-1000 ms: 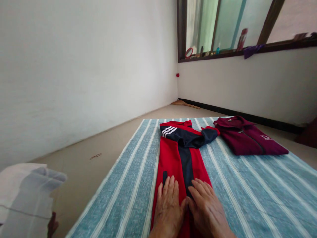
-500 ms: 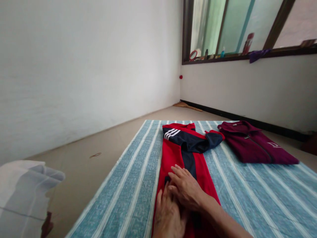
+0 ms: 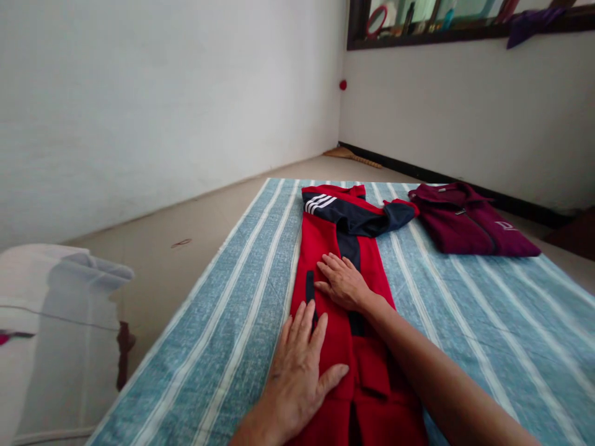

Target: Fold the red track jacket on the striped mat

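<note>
Garment (image 3: 320, 241), red, navy, white-striped, lies under left grip (image 3: 296, 362), right grip (image 3: 344, 284), both wide.

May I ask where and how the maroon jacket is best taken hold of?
Probably its near edge, from the near side, fingers beneath and thumbs on top: the maroon jacket lies folded flat with that edge free, while the red-and-navy garment crowds its left.

Rnd mirror (image 3: 376, 21), purp cloth (image 3: 530, 26), broom (image 3: 343, 152)
</note>
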`<state>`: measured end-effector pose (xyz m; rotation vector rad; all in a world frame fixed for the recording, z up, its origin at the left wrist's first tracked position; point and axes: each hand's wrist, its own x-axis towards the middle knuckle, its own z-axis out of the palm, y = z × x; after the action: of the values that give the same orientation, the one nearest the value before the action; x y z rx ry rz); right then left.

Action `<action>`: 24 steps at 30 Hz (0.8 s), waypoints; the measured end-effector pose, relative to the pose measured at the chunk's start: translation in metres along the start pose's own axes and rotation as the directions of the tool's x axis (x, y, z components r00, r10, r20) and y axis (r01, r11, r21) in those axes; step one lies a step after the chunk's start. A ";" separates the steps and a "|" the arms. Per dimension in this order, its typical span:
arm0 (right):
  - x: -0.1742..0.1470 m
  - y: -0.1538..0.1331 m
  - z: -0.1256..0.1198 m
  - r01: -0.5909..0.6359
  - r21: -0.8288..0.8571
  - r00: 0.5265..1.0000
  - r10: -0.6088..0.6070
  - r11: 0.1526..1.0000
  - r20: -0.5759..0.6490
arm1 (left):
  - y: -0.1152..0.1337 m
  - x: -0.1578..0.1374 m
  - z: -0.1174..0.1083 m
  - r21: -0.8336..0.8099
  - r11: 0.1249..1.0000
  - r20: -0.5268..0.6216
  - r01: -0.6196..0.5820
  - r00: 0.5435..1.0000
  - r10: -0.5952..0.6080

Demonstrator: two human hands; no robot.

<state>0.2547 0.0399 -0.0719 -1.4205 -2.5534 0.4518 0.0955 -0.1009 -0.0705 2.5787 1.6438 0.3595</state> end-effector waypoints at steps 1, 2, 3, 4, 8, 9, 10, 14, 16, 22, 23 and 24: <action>0.000 0.000 -0.001 0.000 -0.005 1.000 0.000 1.000 -0.003 | 0.003 0.001 0.002 0.010 1.000 0.026 0.020 0.999 -0.020; -0.001 -0.001 -0.003 0.000 -0.010 1.000 0.000 1.000 -0.003 | 0.006 0.002 0.003 0.021 0.999 0.049 0.035 0.998 -0.036; -0.003 -0.003 -0.005 -0.002 -0.016 1.000 0.002 1.000 -0.004 | 0.009 0.003 0.003 0.031 0.999 0.065 0.044 0.997 -0.046; -0.005 -0.004 -0.007 -0.002 -0.022 1.000 0.002 1.000 -0.006 | 0.011 0.002 0.002 0.042 0.998 0.068 0.049 0.996 -0.052; -0.021 -0.014 -0.012 0.004 -0.044 0.998 -0.006 0.999 -0.056 | 0.023 -0.010 -0.005 0.083 0.996 -0.010 -0.011 1.000 0.012; -0.025 -0.017 -0.012 0.014 -0.049 0.998 -0.017 0.999 -0.067 | 0.027 -0.015 -0.005 0.096 0.994 -0.031 -0.046 0.998 0.049; -0.029 -0.018 -0.011 0.024 -0.054 0.997 -0.028 0.998 -0.070 | 0.030 -0.019 -0.003 0.114 0.990 -0.048 -0.078 0.995 0.084; -0.036 -0.023 -0.005 0.041 -0.046 0.998 -0.043 0.998 -0.044 | 0.032 -0.027 0.013 0.198 0.971 -0.116 -0.131 0.981 0.156; -0.036 -0.024 -0.002 0.034 -0.022 0.998 -0.035 0.999 -0.047 | 0.027 -0.028 0.017 0.216 0.964 -0.138 -0.153 0.973 0.185; -0.034 -0.022 -0.007 0.030 0.077 0.979 -0.014 0.997 -0.202 | 0.004 -0.019 -0.001 0.085 0.977 -0.145 -0.195 0.968 0.205; -0.033 -0.019 -0.010 0.029 0.102 0.971 -0.004 0.994 -0.240 | -0.001 -0.013 -0.004 0.061 0.983 -0.179 -0.173 0.967 0.182; -0.032 -0.014 -0.013 0.026 0.132 0.961 0.012 0.991 -0.278 | -0.006 -0.003 -0.007 0.049 0.988 -0.218 -0.149 0.963 0.156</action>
<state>0.2645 0.0082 -0.0556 -1.3233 -2.2604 0.3845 0.0870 -0.1013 -0.0655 2.7857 1.5253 0.6576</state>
